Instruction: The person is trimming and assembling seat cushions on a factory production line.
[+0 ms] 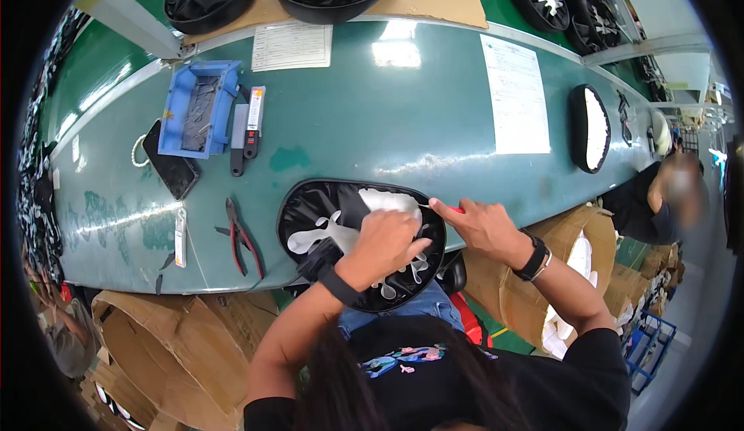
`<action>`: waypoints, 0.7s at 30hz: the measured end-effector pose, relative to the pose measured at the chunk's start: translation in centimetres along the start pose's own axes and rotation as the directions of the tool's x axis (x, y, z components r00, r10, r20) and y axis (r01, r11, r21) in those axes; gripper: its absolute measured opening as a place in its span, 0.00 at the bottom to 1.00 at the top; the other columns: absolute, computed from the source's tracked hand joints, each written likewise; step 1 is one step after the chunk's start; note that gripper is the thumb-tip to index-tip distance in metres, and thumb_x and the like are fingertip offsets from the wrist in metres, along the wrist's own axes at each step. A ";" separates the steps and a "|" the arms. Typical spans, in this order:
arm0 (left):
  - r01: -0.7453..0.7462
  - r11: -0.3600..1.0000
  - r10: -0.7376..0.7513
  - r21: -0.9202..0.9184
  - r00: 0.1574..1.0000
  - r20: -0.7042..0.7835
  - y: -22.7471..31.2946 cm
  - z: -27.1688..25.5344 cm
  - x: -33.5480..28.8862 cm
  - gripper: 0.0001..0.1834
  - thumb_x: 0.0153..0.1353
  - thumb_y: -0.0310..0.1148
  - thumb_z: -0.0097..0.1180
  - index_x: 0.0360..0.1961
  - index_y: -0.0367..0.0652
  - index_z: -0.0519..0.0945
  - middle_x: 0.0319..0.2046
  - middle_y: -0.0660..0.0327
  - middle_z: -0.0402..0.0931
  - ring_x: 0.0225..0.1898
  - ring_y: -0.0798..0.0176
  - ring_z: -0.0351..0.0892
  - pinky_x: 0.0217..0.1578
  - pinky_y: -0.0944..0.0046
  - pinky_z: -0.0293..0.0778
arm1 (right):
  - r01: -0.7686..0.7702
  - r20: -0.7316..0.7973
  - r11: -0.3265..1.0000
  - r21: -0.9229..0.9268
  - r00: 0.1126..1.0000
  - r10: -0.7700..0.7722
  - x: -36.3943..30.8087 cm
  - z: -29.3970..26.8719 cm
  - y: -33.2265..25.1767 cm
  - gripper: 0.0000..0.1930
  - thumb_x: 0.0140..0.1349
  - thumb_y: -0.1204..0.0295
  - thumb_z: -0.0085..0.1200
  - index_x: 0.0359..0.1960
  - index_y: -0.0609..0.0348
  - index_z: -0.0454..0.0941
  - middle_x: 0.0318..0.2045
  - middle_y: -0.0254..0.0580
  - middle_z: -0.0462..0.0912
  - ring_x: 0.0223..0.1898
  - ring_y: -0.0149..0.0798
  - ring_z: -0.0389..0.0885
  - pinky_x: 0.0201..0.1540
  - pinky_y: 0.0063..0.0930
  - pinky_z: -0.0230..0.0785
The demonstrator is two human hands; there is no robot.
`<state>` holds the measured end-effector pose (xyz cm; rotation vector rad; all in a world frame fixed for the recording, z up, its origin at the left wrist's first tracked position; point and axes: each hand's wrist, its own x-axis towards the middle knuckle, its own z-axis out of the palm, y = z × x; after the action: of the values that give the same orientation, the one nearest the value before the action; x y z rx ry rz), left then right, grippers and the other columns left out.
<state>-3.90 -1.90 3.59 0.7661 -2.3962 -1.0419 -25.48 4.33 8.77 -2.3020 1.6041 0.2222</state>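
From where I stood, everything hung on one stretch of rim. The black oval cover [350, 208] sat at the near edge of the green table [372, 113], partly over the worker's lap, its open side up and its long axis running roughly left to right, the right end dipping a little toward the body.

The right hand [487, 232] was just outside the upper right of that oval, fingers wrapped around a red-handled tool [457, 210]. Its thin shaft seemed to point leftward, across the rim rather than along it, so the cover lay to the left of that grip and slightly toward the worker.

The left hand [385, 243] was the nearer one to the cover's middle, lying right over it, just below a white patch [391, 199] that showed inside. Its fingers were curled in (from my spot I couldn't tell whether they pinched the material or merely pressed on it). Between the two hands ran only that short upper right part of the rim, with the tool's tip close by; exactly what it touched was too small to make out. The pliers [235, 227] lay well apart, off to the left.
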 end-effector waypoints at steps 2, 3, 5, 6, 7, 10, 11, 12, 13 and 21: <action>-0.095 0.973 0.086 -0.211 0.995 -0.049 -1.7 -2.1 1.6 0.19 0.52 0.40 0.63 0.16 0.39 0.73 0.17 0.57 0.68 0.21 0.53 0.68 0.25 0.57 0.62 | -0.080 0.019 0.997 0.008 0.997 0.080 -0.8 0.7 -0.5 0.29 0.62 0.71 0.50 0.66 0.40 0.60 0.24 0.43 0.72 0.19 0.44 0.75 0.18 0.38 0.64; -0.183 0.901 0.146 -0.393 0.982 -0.120 -2.4 -3.8 2.0 0.21 0.51 0.38 0.64 0.13 0.37 0.68 0.13 0.59 0.63 0.19 0.55 0.63 0.23 0.58 0.58 | -0.140 0.029 0.990 0.016 0.990 0.139 -1.1 1.1 -0.9 0.29 0.63 0.71 0.49 0.67 0.41 0.60 0.24 0.44 0.73 0.19 0.45 0.75 0.18 0.39 0.64; -0.097 0.776 0.017 -0.623 0.991 -0.133 -3.6 -6.4 1.6 0.20 0.50 0.32 0.64 0.13 0.37 0.64 0.13 0.62 0.56 0.20 0.58 0.59 0.24 0.58 0.55 | -0.222 0.057 0.970 0.102 0.974 0.217 -2.7 1.2 -3.1 0.32 0.60 0.75 0.44 0.69 0.44 0.57 0.24 0.49 0.73 0.20 0.49 0.76 0.19 0.43 0.65; -0.128 0.724 0.046 -0.678 0.990 -0.137 -3.5 -6.7 1.6 0.17 0.51 0.28 0.61 0.14 0.37 0.64 0.16 0.61 0.62 0.25 0.60 0.65 0.28 0.60 0.61 | -0.305 0.065 0.945 0.117 0.952 0.299 -3.3 1.7 -4.0 0.33 0.60 0.75 0.45 0.69 0.45 0.56 0.24 0.49 0.73 0.19 0.49 0.76 0.19 0.45 0.65; -0.129 0.719 0.052 -0.683 0.990 -0.132 -2.9 -6.7 1.6 0.17 0.51 0.28 0.61 0.14 0.37 0.64 0.16 0.61 0.62 0.25 0.60 0.65 0.28 0.60 0.61 | -0.386 0.073 0.913 0.131 0.922 0.379 -4.0 2.3 -4.8 0.33 0.59 0.74 0.46 0.69 0.47 0.55 0.24 0.49 0.72 0.19 0.50 0.75 0.20 0.46 0.65; 0.088 0.314 -0.311 -0.945 0.950 -0.015 -2.3 -6.3 1.8 0.10 0.52 0.26 0.55 0.20 0.37 0.67 0.32 0.64 0.70 0.34 0.65 0.73 0.39 0.63 0.70 | -0.456 0.061 0.875 0.162 0.890 0.452 -4.2 2.9 -5.8 0.31 0.62 0.71 0.47 0.68 0.48 0.56 0.24 0.50 0.74 0.18 0.52 0.75 0.20 0.47 0.66; 0.374 0.430 -0.312 -0.822 0.916 0.254 -1.7 -7.3 2.5 0.09 0.52 0.27 0.54 0.21 0.36 0.68 0.31 0.60 0.70 0.33 0.65 0.74 0.36 0.63 0.70 | -0.479 0.058 0.850 0.218 0.876 0.479 -3.9 2.4 -6.2 0.30 0.63 0.70 0.48 0.68 0.49 0.56 0.24 0.51 0.75 0.18 0.52 0.75 0.20 0.47 0.66; 0.279 0.680 -0.201 -0.678 0.960 0.194 -2.0 -6.5 3.0 0.08 0.53 0.28 0.54 0.22 0.36 0.71 0.32 0.59 0.71 0.32 0.63 0.74 0.35 0.63 0.70 | -0.478 0.084 0.856 0.198 0.878 0.471 -3.5 2.1 -6.0 0.29 0.64 0.68 0.48 0.67 0.49 0.57 0.25 0.51 0.76 0.19 0.53 0.76 0.21 0.47 0.67; 0.144 0.865 -0.071 -0.480 0.984 0.166 -2.4 -5.1 3.4 0.07 0.53 0.29 0.54 0.23 0.36 0.73 0.32 0.57 0.72 0.32 0.62 0.74 0.33 0.63 0.70 | -0.477 0.080 0.856 0.200 0.878 0.471 -3.0 1.8 -5.8 0.29 0.64 0.68 0.48 0.67 0.49 0.57 0.25 0.51 0.76 0.19 0.53 0.76 0.21 0.47 0.67; -0.216 0.915 0.238 -0.341 0.971 0.022 -3.9 -0.9 5.3 0.08 0.48 0.33 0.61 0.17 0.44 0.78 0.18 0.62 0.73 0.29 0.62 0.70 0.37 0.60 0.61 | -0.556 0.065 0.793 0.248 0.826 0.559 -3.9 3.3 -7.4 0.31 0.63 0.66 0.50 0.68 0.52 0.56 0.22 0.48 0.75 0.19 0.52 0.76 0.21 0.45 0.68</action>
<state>-6.14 -7.91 2.03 0.3295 -2.2037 -1.3432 -19.79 11.27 8.20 -1.5881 2.1466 0.1226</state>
